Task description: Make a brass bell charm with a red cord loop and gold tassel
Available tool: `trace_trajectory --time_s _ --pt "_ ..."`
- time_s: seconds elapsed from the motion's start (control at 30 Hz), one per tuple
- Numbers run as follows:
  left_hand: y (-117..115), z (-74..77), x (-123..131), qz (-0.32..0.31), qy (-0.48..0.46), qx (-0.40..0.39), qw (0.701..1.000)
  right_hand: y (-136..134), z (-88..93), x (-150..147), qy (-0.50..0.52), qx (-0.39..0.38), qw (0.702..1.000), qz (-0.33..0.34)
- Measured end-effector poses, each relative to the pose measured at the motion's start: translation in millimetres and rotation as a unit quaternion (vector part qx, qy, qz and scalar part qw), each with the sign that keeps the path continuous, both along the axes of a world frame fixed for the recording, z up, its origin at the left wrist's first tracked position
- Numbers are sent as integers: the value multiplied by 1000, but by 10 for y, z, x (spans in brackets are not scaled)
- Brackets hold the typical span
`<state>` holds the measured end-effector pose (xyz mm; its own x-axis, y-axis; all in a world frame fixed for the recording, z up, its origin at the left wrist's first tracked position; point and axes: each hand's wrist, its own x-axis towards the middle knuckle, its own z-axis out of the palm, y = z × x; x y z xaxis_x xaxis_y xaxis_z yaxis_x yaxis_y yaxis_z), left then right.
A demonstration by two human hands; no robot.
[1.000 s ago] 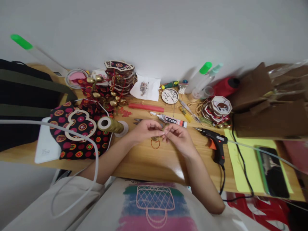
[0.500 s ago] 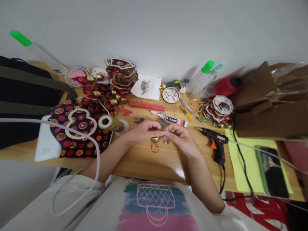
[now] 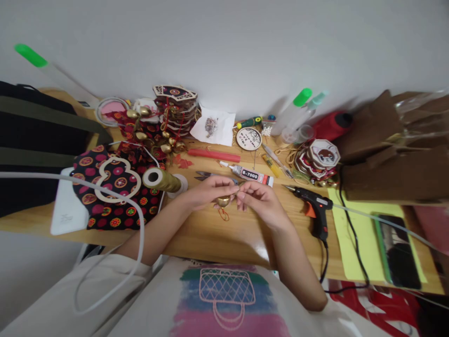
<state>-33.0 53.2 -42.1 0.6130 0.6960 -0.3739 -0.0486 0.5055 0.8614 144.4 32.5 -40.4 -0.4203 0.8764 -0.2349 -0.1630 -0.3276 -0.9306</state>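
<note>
My left hand (image 3: pixel 214 192) is closed, with a brass bell (image 3: pixel 223 201) hanging just under its fingers. A loop of red cord (image 3: pixel 223 215) dangles below the bell. Close beside it, my right hand (image 3: pixel 258 201) has thumb and fingers pinched together, its tips near the left fingertips. Whatever thin piece lies between the two hands is too small to make out. Behind the hands lie a tube of B-7000 glue (image 3: pixel 250 175) and pliers (image 3: pixel 203 175), partly covered by my left hand. A spool of olive ribbon (image 3: pixel 164 180) stands left of my left hand.
To the right lie a hot glue gun (image 3: pixel 312 206) with its cord and a phone (image 3: pixel 398 250) on yellow paper (image 3: pixel 340 234). Patterned fabric (image 3: pixel 122 217) with a wooden gourd frame (image 3: pixel 105 180) is on the left. A cardboard box (image 3: pixel 386 178) stands at right; a white cable (image 3: pixel 142 224) crosses my left arm.
The bell and its red cord have shifted slightly left, and more of the bell shows. My fingertips have drawn a little apart.
</note>
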Motion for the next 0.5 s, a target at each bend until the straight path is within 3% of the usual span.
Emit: trace_trajectory --time_s 0.23,0.5 --pt "-14 0 48 50 -7 -71 996 -4 3 0 -4 -1 1000 2" --pt "-15 1 83 89 1 -87 992 -1 -57 -11 -14 8 1000 3"
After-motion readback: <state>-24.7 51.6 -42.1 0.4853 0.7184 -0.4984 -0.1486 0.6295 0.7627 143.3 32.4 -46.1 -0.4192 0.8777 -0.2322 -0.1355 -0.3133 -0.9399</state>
